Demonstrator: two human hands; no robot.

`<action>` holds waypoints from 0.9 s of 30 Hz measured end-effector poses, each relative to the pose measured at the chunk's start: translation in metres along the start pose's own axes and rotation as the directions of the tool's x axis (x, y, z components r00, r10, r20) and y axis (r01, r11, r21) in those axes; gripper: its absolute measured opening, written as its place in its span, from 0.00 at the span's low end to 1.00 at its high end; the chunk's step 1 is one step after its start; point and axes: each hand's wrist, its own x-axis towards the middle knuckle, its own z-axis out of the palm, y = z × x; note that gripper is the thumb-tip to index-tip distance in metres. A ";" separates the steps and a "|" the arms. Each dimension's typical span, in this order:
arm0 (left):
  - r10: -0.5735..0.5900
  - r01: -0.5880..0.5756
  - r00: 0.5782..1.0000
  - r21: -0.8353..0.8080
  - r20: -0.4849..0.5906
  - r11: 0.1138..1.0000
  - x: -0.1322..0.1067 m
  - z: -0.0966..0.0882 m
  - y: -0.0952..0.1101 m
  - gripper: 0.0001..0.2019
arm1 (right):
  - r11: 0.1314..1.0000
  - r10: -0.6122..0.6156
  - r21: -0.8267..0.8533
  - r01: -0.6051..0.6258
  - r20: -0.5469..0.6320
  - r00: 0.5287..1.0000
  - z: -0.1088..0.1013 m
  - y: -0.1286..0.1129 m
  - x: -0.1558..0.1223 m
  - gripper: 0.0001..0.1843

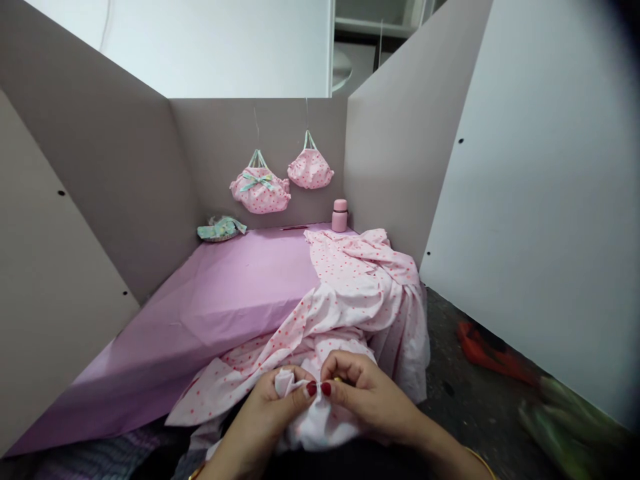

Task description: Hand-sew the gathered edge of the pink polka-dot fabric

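A large pink fabric (345, 300) with red dots spreads over the right side of the table and drapes off its front toward me. Near the bottom centre, my left hand (280, 407) pinches a gathered edge of this cloth between thumb and fingers. Close beside it, my right hand (360, 393) is closed on the same edge, its thumb tip almost touching the left thumb. Whether a needle or thread sits between the fingertips is too small to see. The cloth bunches below both hands.
Two dotted pink gathered pieces, one with a green bow (257, 182) and a plainer one (311, 169), hang at the back panel. A pink bottle (339, 217) and a green cloth bundle (221, 229) stand on the purple-covered table (240, 273). Grey panels (260, 120) enclose it.
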 end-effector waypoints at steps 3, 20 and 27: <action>0.017 -0.025 0.998 -0.118 -0.067 0.993 -0.003 0.003 0.002 0.14 | 0.999 -0.015 0.051 0.015 -0.002 1.000 -0.005 0.003 0.000 0.17; 0.070 -0.108 0.970 -0.153 -0.235 0.982 -0.001 -0.003 0.002 0.13 | 0.971 -0.059 0.220 0.093 -0.156 0.986 -0.022 -0.007 0.003 0.18; 0.048 -0.098 0.961 -0.174 -0.271 0.980 -0.003 -0.001 0.007 0.13 | 0.950 -0.136 0.160 0.270 -0.565 0.814 -0.071 -0.031 0.003 0.18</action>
